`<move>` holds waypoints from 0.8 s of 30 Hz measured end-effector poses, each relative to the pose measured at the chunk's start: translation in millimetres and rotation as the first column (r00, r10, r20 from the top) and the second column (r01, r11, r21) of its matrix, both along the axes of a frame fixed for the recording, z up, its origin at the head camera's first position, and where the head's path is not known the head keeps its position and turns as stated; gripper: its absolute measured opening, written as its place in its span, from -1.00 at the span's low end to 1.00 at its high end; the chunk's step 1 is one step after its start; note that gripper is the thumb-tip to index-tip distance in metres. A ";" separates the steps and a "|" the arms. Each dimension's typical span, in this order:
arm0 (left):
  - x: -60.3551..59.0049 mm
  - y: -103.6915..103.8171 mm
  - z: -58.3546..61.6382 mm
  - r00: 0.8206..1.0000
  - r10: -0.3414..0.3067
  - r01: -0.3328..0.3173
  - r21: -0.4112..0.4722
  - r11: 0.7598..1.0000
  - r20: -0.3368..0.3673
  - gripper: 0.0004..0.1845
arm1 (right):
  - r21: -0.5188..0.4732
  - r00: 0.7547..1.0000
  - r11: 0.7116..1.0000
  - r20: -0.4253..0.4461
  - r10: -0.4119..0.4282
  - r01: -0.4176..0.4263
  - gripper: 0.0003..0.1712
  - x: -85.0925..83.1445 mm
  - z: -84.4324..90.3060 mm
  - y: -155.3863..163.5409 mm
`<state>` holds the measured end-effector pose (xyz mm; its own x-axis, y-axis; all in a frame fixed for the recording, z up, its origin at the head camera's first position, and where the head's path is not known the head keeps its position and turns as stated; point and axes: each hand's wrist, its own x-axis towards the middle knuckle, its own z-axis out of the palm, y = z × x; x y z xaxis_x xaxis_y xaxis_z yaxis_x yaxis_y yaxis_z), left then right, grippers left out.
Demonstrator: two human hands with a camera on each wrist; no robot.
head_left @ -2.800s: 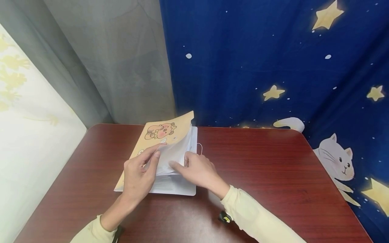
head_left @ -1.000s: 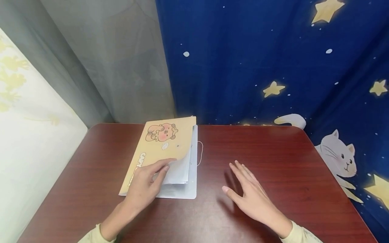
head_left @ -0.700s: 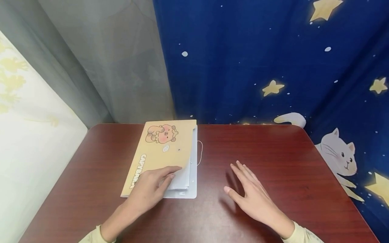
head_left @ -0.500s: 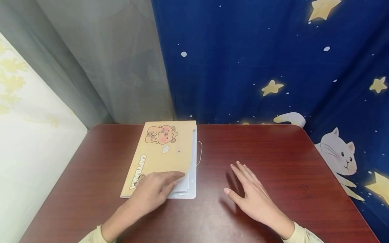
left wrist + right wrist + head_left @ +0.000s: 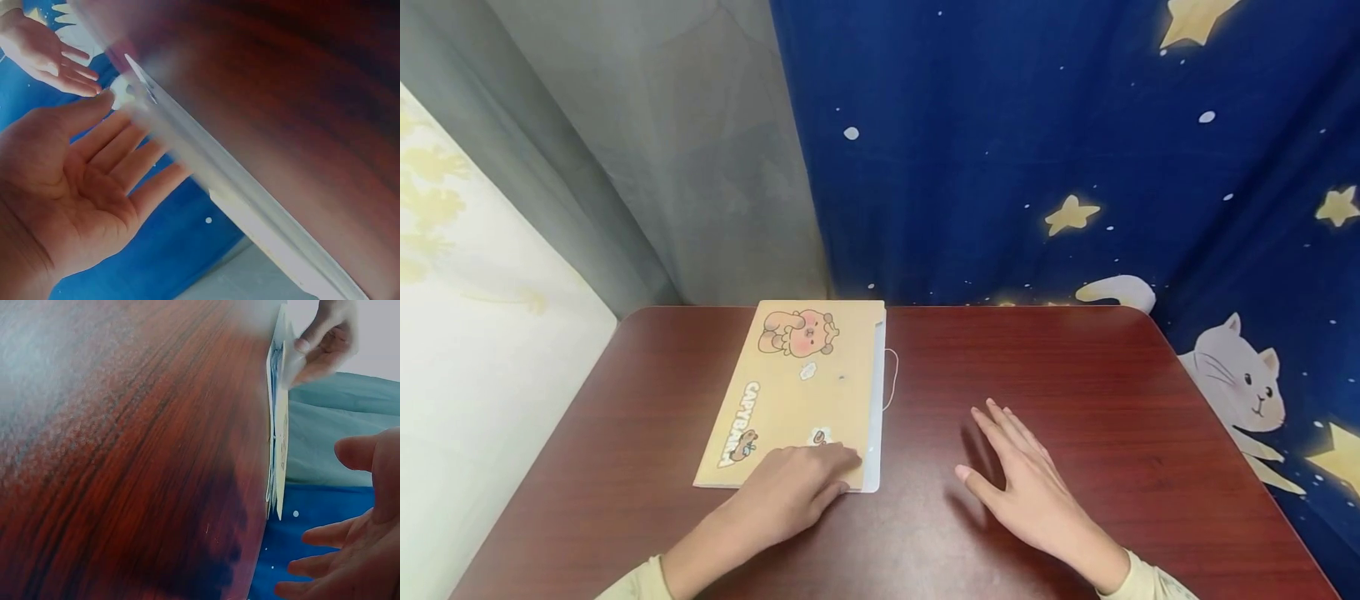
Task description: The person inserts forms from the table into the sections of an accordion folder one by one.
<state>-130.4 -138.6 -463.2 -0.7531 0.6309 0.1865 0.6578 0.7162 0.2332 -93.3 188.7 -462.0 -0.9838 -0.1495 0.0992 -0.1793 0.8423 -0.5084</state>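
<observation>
A yellow folder (image 5: pixel 805 392) printed with a cartoon capybara lies at the left of the table, its cover down over the papers. A pale strip of its back cover (image 5: pixel 874 417) shows along the right side, with a thin elastic loop (image 5: pixel 893 379) sticking out. My left hand (image 5: pixel 801 492) rests on the cover at the near right corner, fingers extended; the thumb lies by the near edge. In the left wrist view the folder's edge (image 5: pixel 250 219) runs past those fingertips. My right hand (image 5: pixel 1022 492) hovers right of the folder, fingers spread, holding nothing.
The dark red wooden table (image 5: pixel 1037 358) stretches right of the folder. Behind it hang a grey curtain (image 5: pixel 700 167) and a blue curtain (image 5: pixel 962 167) with stars and a white cat. A white wall panel (image 5: pixel 475 333) stands at the left.
My left hand has lowered the folder's cover from lifted to flat, covering the papers, and moved toward its near right corner. The right hand left the papers earlier and has since stayed put.
</observation>
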 end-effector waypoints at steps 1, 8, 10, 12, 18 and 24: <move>0.8 -0.1 0.1 1.000 -0.004 0.004 -0.009 1.000 0.007 -0.68 | 0.000 1.000 1.000 -0.002 0.000 0.000 -0.07 -0.1 0.0 -0.5; 5.9 0.3 -5.4 0.999 -0.025 0.027 -0.033 0.999 0.047 -0.69 | -0.004 1.000 1.000 -0.010 0.010 -0.010 -0.08 -1.6 0.8 -2.5; 6.6 0.4 -6.2 0.998 -0.032 0.034 -0.033 0.999 0.054 -0.67 | -0.001 1.000 1.000 -0.010 0.012 -0.012 -0.09 -2.3 1.2 -2.6; 6.6 0.1 -6.0 0.998 -0.031 0.033 -0.040 0.999 0.057 -0.64 | 0.009 1.000 1.000 -0.013 0.008 -0.008 -0.11 -3.2 1.5 -2.6; 9.0 -2.1 -2.9 0.993 -0.014 0.021 -0.062 0.998 0.119 -0.49 | 0.089 0.997 0.995 -0.060 -0.043 0.048 -0.09 -6.3 1.9 -1.7; 10.9 -2.9 5.6 0.991 0.026 -0.024 -0.017 1.000 0.132 -0.13 | 0.139 0.988 0.983 -0.118 -0.104 0.120 0.02 -6.8 6.6 4.5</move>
